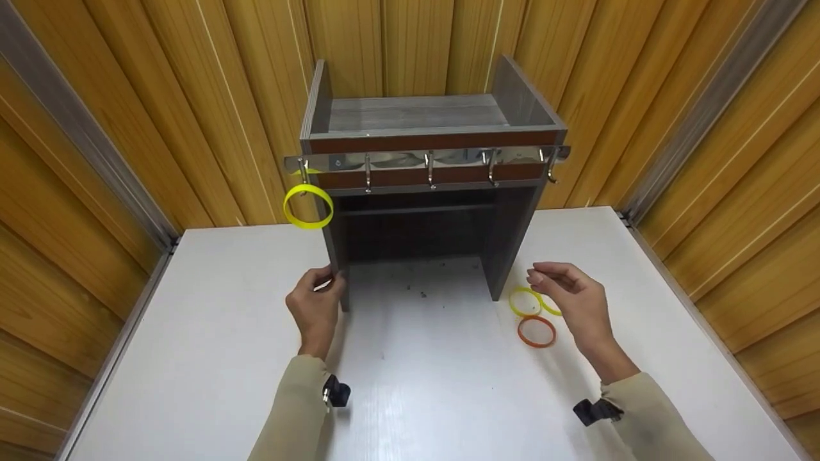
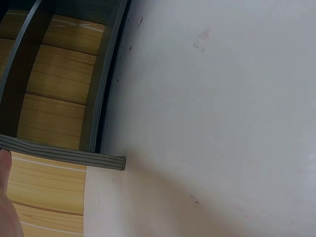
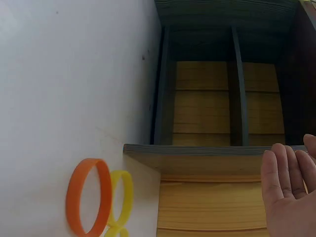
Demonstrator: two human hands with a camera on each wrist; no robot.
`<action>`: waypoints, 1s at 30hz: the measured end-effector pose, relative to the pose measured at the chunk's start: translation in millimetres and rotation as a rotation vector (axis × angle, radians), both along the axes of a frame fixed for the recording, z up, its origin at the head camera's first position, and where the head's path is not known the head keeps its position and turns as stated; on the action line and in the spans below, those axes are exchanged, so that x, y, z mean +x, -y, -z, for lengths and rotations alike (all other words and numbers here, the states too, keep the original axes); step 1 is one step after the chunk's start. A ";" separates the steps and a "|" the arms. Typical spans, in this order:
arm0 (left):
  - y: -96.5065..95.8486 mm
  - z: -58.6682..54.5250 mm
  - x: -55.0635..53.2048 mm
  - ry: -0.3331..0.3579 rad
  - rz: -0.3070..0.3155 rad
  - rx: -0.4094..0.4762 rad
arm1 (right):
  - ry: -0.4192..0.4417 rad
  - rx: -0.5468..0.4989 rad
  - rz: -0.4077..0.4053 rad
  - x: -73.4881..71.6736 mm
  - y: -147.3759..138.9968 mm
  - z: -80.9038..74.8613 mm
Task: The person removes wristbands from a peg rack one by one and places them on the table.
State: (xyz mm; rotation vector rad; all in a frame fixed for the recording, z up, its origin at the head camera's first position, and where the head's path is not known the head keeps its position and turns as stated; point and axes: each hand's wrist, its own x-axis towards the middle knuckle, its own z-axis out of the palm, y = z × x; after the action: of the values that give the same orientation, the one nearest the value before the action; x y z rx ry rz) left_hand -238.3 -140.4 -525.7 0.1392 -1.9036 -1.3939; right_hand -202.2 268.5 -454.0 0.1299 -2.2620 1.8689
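A yellow silicone wristband [image 1: 309,226] hangs at the leftmost hook of a metal hook rail [image 1: 397,160]. The rail runs across the front of a grey wooden shelf unit [image 1: 410,114]. My left hand [image 1: 315,310] rests against the outer side of the unit's left panel, its thumb beside the lower front edge; some fingers are hidden. Off the right panel, my right hand [image 1: 580,307] hovers with relaxed fingers and holds nothing. Below it lie an orange wristband [image 1: 537,346] and a yellow wristband [image 1: 525,289], with another yellow band [image 1: 551,308] partly covered by the hand.
The white tabletop [image 1: 224,358] carries small dark specks under the shelf unit. Wood-patterned walls [image 1: 416,45] enclose it at the back and both sides. Several other hooks on the rail hold nothing.
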 end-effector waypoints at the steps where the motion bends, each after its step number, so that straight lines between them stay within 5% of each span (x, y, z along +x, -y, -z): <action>1: 0.1 0.2 -0.4 -0.001 0.001 0.003 | -0.005 -0.014 -0.008 -1.1 3.7 -2.7; 11: -1.1 -0.6 -0.8 0.000 0.029 0.026 | -0.067 -0.189 -0.103 -8.4 44.0 -23.3; 30: -1.4 0.1 -1.4 0.000 0.030 0.045 | -0.164 -0.203 -0.282 -22.1 112.2 -55.2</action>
State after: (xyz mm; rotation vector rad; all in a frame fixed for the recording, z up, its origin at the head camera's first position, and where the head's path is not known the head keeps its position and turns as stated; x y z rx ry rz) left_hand -239.7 -139.0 -525.7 0.1332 -1.8822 -1.4571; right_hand -224.3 156.3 -398.8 0.5747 -2.0168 2.1243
